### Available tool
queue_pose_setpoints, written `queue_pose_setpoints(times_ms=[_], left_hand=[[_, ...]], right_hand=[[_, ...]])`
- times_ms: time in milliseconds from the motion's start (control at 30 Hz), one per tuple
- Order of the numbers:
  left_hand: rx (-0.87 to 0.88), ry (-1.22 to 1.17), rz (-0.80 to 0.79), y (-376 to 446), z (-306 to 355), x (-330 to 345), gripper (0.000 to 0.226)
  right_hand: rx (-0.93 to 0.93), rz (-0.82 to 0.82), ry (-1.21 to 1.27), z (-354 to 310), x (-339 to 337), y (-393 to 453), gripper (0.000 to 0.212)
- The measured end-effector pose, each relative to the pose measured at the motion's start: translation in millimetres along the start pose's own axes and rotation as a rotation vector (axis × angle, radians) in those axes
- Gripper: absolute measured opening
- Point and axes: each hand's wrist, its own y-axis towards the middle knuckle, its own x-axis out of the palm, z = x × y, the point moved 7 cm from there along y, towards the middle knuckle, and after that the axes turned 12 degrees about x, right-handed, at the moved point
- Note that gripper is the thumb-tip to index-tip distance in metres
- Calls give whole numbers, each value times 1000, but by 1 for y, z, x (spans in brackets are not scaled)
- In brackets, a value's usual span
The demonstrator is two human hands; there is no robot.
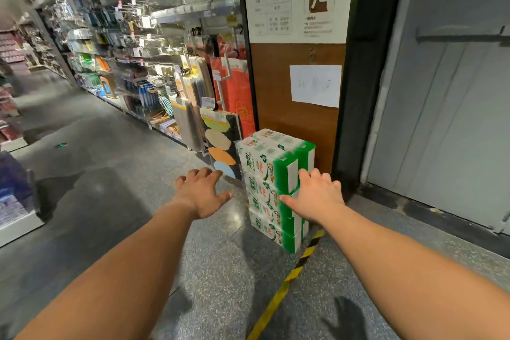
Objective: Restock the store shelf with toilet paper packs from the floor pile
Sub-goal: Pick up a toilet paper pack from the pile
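Toilet paper packs (pixel 271 182) stand in a green-and-white stack on the speckled floor (pixel 110 174), against a brown wall panel (pixel 295 119) beside a grey door (pixel 447 119). Both arms reach toward them: the left hand (pixel 200 192) spread wide and empty, the right hand (pixel 317 196) open before the stack, touching or not I cannot tell.
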Motion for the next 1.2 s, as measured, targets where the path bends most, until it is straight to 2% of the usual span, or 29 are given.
queue_pose_setpoints(times_ms=[167,333,533,700,800,1033,1200], left_hand=[[5,-9,-40,100,-37,15,76],[32,-12,-88,196,-79,47,86],[154,6,-140,334,-124,84,100],[291,76,-252,443,-147,119,113],[362,137,-331,504,-157,146,119],[450,224,-423,632,-172,228,130],[550,233,-489,708,-160,293,136]], right_hand=[[5,-61,-33,-27,20,103,92],[23,-88,-75,-62,54,193,98],[143,-130,-68,-97,103,294,106],[217,-200,-41,-120,147,369,107],[273,-277,-57,-125,177,417,110],[276,-326,-70,-117,255,532,116],[318,-390,-77,-99,316,577,126]])
